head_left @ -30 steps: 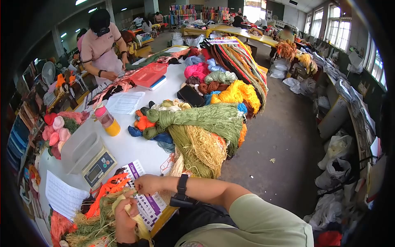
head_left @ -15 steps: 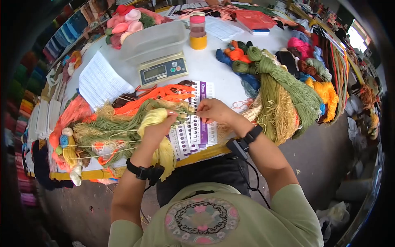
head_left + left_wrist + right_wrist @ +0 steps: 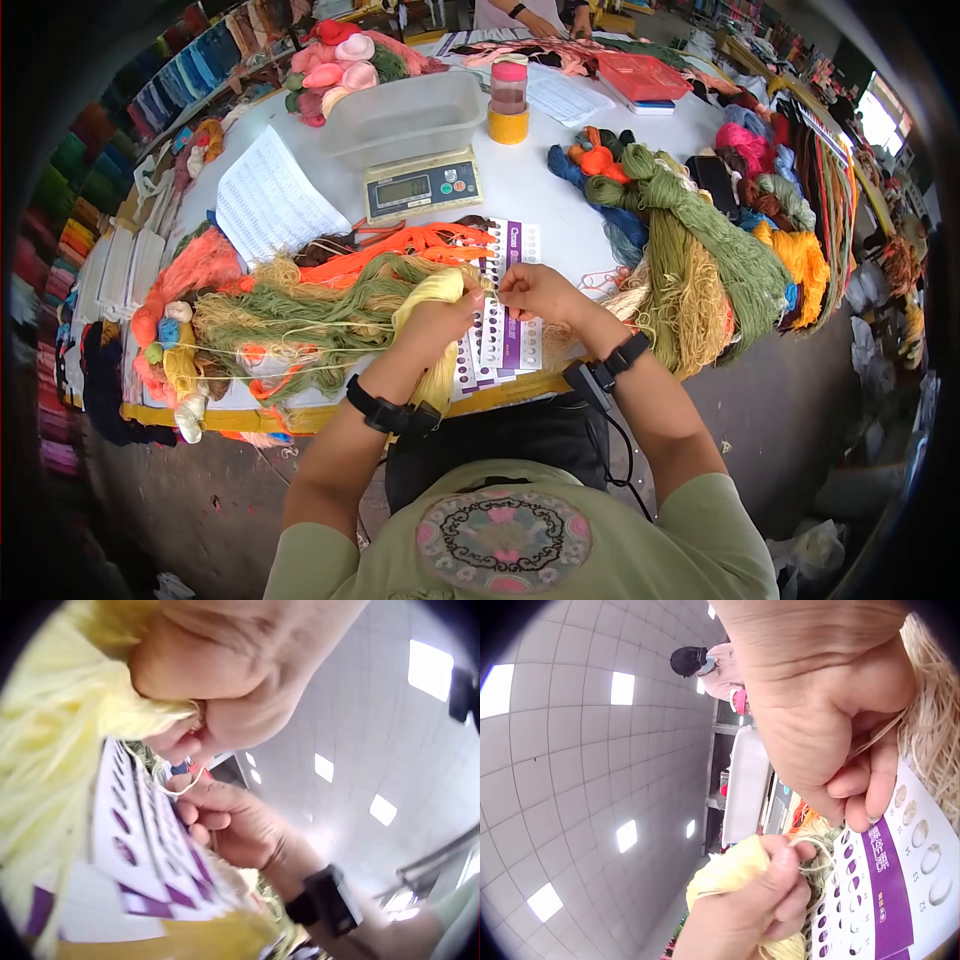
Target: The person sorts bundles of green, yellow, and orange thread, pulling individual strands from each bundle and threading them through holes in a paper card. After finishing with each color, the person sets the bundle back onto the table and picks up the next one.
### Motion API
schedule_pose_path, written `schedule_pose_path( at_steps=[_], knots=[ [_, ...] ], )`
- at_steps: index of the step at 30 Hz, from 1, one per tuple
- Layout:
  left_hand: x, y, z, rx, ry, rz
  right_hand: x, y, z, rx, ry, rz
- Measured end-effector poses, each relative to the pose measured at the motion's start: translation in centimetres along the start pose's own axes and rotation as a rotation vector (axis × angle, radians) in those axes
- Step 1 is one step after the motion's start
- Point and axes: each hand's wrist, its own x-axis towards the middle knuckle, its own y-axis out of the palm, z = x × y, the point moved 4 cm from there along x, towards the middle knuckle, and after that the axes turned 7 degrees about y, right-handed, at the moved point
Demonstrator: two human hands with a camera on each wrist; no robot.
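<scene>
A pale yellow yarn skein (image 3: 428, 291) is gripped in my left hand (image 3: 446, 322), its loose end hanging down over the table edge. My right hand (image 3: 545, 296) is just to the right, fingertips close to those of the left. Its curled fingers pinch a thin yarn strand (image 3: 879, 738), seen in the right wrist view. A pale strand (image 3: 180, 793) loops between the two hands in the left wrist view. Under the hands lie white and purple cards (image 3: 522, 343) with rows of holes. Green yarn (image 3: 350, 300) and bright orange yarn (image 3: 400, 245) lie left of the cards.
A digital scale (image 3: 425, 187) bearing a clear plastic tub (image 3: 405, 115) stands behind the yarn. Beside it are a pink-lidded bottle (image 3: 508, 100) and a printed sheet (image 3: 275, 195). Large green skeins (image 3: 700, 230) pile up at right. Another person (image 3: 530, 15) works across the table.
The head view has swung from the room down to the table. Both hands stay close together over the cards, the left with the yellow skein.
</scene>
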Motion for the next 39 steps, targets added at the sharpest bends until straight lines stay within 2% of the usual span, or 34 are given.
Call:
schedule_pose_path(
  at_steps=[1,3,4,5,7,8,9,11,12,13,15,16,17,19,21,22,23,25,29,32,37,39],
  knots=[
    [-0.3,-0.2,-0.4,-0.002,0.002,-0.008,0.1,0.1,-0.1,0.002,0.011,0.005],
    [-1.8,-0.3,-3.0,0.348,-0.04,-0.14,0.1,0.2,0.0,-0.025,0.024,-0.007],
    [0.1,-2.1,-0.4,0.52,0.245,-0.035,0.1,0.3,0.0,-0.05,0.018,-0.016],
    [-0.1,-2.1,-1.1,0.521,0.245,-0.038,0.1,0.3,0.0,-0.075,0.013,-0.026],
    [-1.4,-2.1,-1.0,0.752,-0.308,0.117,-0.4,0.4,0.5,-0.071,0.009,-0.034],
    [-1.6,-1.7,-0.8,0.482,-0.327,0.183,-0.7,0.4,0.6,-0.067,0.006,-0.047],
    [-1.6,-1.6,-0.8,0.478,-0.322,0.175,-0.8,0.4,0.5,-0.074,0.001,-0.042],
    [-1.2,-0.4,-1.7,-0.131,-0.074,0.135,-0.8,0.4,0.5,-0.051,-0.025,-0.062],
    [-1.2,-0.4,-1.9,-0.232,-0.075,0.009,-0.5,0.4,0.3,-0.079,-0.017,-0.042],
    [-1.2,-1.4,-1.6,-0.245,-0.049,-0.023,-0.4,0.5,0.1,-0.107,-0.036,-0.014],
    [-1.7,-2.6,-0.2,0.172,-0.239,0.109,-0.4,0.4,-0.2,-0.046,-0.009,-0.055],
    [-2.6,-2.8,-0.2,0.166,-0.311,0.152,-0.3,0.4,-0.2,-0.066,-0.022,-0.033],
    [-2.7,-3.1,-0.2,0.159,-0.3,0.129,-0.3,0.4,-0.2,-0.05,-0.017,-0.026],
    [-3.0,-1.6,-0.3,-0.163,-0.242,0.404,-0.2,0.5,-0.1,-0.039,-0.016,-0.007],
    [-2.4,0.2,-1.1,-0.302,-0.139,0.305,-0.4,0.6,0.3,0.0,0.024,-0.031],
    [-1.4,0.9,-0.5,-0.276,-0.168,0.294,-0.7,0.6,0.6,-0.072,-0.019,-0.045],
    [-0.1,1.5,0.4,-0.139,-0.115,0.294,-1.0,0.7,0.7,-0.087,-0.025,-0.039],
    [0.2,2.4,-0.1,0.123,-0.082,0.199,-1.5,0.5,1.1,0.047,-0.018,0.008],
    [0.6,3.0,-0.9,0.115,0.008,0.229,-2.3,0.2,1.6,0.282,0.034,0.026],
    [0.8,2.9,-1.6,0.313,0.04,0.255,-2.0,0.0,1.4,0.279,0.06,0.045],
    [0.2,3.0,-1.8,0.392,0.026,0.223,-2.2,0.1,1.3,0.325,0.047,0.092],
    [1.5,2.4,0.1,0.646,0.181,0.251,-1.9,0.3,1.5,0.31,0.045,0.113]
  ],
)
